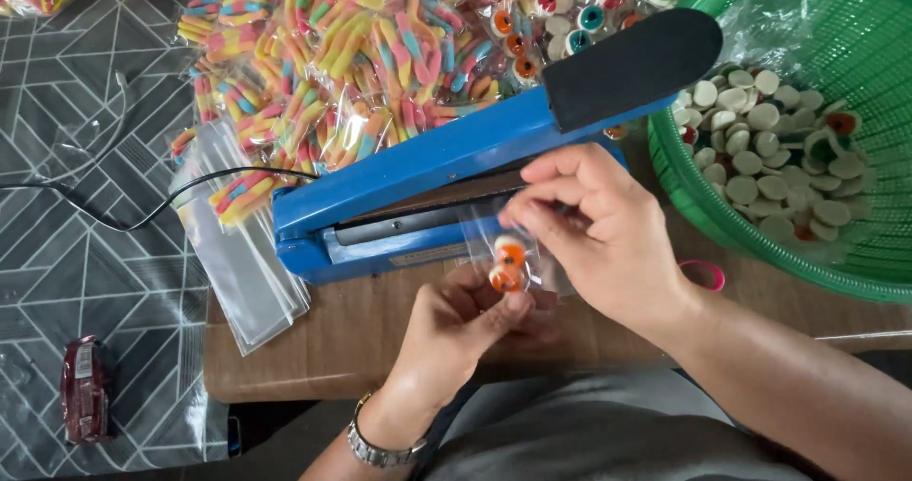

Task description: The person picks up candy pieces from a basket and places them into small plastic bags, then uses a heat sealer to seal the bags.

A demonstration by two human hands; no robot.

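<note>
A small clear plastic bag is sitting at the centre of the frame, its top edge lying at the blue heat sealer, with two orange-and-white round candies showing inside.

A low wooden board serves as the work surface, its brown top plain and evenly lit by soft daylight with hardly any shadow. Off to the left of the grip and below the board lies the floor, covered in a grey sheet patterned with thin pale lines that cross into triangles and diamonds. A black cable snakes over that floor, well to the left, and a small dark red packet rests near the lower left corner.
</note>
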